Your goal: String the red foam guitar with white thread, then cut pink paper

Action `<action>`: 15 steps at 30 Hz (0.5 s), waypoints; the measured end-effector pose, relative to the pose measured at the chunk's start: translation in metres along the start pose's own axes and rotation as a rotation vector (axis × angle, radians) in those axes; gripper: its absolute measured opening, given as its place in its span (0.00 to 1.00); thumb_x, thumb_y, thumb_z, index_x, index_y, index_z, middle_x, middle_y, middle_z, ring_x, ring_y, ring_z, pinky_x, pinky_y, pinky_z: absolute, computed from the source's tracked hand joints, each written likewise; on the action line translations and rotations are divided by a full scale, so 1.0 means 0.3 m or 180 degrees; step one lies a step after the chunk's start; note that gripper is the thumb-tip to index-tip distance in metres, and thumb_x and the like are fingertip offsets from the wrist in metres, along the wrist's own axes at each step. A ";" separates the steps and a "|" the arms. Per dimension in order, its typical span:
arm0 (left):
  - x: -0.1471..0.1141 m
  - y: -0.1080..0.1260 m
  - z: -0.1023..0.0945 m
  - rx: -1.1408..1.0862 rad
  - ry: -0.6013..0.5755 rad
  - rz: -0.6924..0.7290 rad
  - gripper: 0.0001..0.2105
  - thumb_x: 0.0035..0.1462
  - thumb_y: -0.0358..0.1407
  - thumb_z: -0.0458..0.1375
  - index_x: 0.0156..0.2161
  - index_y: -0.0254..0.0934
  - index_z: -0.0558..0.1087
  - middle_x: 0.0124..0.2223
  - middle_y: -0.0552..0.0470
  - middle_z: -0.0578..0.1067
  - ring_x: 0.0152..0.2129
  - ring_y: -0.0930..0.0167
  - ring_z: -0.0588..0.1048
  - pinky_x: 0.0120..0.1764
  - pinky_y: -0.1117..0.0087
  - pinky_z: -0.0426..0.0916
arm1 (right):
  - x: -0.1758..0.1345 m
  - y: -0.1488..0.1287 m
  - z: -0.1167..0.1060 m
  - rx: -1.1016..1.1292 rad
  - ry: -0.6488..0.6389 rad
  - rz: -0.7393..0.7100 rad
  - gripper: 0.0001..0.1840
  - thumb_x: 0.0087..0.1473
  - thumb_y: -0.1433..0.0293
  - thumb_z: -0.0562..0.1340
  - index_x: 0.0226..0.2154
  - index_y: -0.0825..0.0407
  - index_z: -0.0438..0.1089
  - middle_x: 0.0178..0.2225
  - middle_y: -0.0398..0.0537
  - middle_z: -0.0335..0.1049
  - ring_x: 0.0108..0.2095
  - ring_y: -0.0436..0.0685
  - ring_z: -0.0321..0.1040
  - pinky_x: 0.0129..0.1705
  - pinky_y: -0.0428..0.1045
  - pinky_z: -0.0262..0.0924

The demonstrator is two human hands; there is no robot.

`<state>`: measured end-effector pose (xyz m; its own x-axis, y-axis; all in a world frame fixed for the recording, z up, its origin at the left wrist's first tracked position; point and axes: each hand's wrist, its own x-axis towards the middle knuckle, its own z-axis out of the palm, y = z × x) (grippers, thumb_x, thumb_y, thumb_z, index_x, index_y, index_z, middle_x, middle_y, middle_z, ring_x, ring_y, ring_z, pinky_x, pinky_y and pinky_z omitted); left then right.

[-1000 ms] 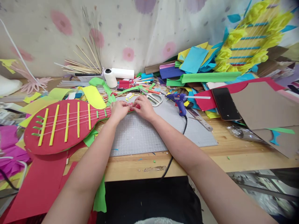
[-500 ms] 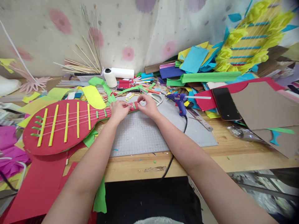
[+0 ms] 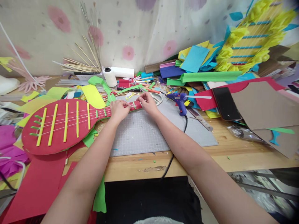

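Observation:
A red cardboard lute (image 3: 61, 130) lies with its round body to the left and its neck running right. Yellow and green strips cross it, and thin white strings (image 3: 80, 118) stretch along it. Over the neck, my left hand (image 3: 119, 110) is closed, thumb and fingertips pinched on a white string. My right hand (image 3: 149, 105) is at the neck's far end, its thumb and forefinger also pinched on the string. Loose string ends show between the hands beside a green strip (image 3: 134, 105). The fingertips partly hide the string.
A grey cutting mat (image 3: 140, 137) lies under the neck. To the right are a blue glue gun (image 3: 180, 102) with its cord, a metal ruler (image 3: 201, 119) and a phone (image 3: 226, 103). Scissors (image 3: 157, 98) lie behind my right hand. Paper scraps and a thread spool (image 3: 109, 77) stand behind.
My right hand has shifted very slightly, its fingers drawn a little closer together. My left hand stays at the neck, and the lute has barely moved.

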<state>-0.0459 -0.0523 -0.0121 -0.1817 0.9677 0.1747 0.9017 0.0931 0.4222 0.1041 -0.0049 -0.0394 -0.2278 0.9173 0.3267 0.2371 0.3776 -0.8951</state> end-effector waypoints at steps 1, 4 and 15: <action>0.000 0.000 0.000 0.0004 0.0001 0.0009 0.07 0.51 0.38 0.58 0.28 0.40 0.78 0.40 0.51 0.79 0.45 0.61 0.72 0.50 0.59 0.59 | 0.000 0.002 0.000 0.0091 0.0078 0.0084 0.05 0.56 0.67 0.53 0.34 0.50 0.61 0.32 0.45 0.69 0.35 0.52 0.66 0.37 0.48 0.59; -0.001 -0.001 -0.001 -0.0003 -0.0026 0.0037 0.08 0.52 0.38 0.58 0.29 0.39 0.78 0.40 0.49 0.79 0.44 0.61 0.73 0.49 0.59 0.60 | -0.012 -0.008 0.006 -0.0145 -0.0028 0.0074 0.10 0.52 0.62 0.59 0.35 0.50 0.61 0.31 0.43 0.68 0.31 0.51 0.64 0.35 0.48 0.58; -0.008 0.008 -0.005 0.0034 -0.0044 0.0000 0.08 0.52 0.38 0.57 0.27 0.40 0.77 0.40 0.50 0.79 0.44 0.61 0.72 0.51 0.59 0.58 | 0.010 0.017 -0.013 0.0106 0.0884 0.0436 0.02 0.49 0.71 0.56 0.30 0.51 0.61 0.29 0.42 0.66 0.29 0.50 0.62 0.37 0.48 0.59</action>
<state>-0.0438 -0.0548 -0.0102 -0.1765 0.9708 0.1625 0.9058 0.0956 0.4128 0.1081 0.0002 -0.0417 0.0720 0.9605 0.2687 0.2157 0.2481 -0.9444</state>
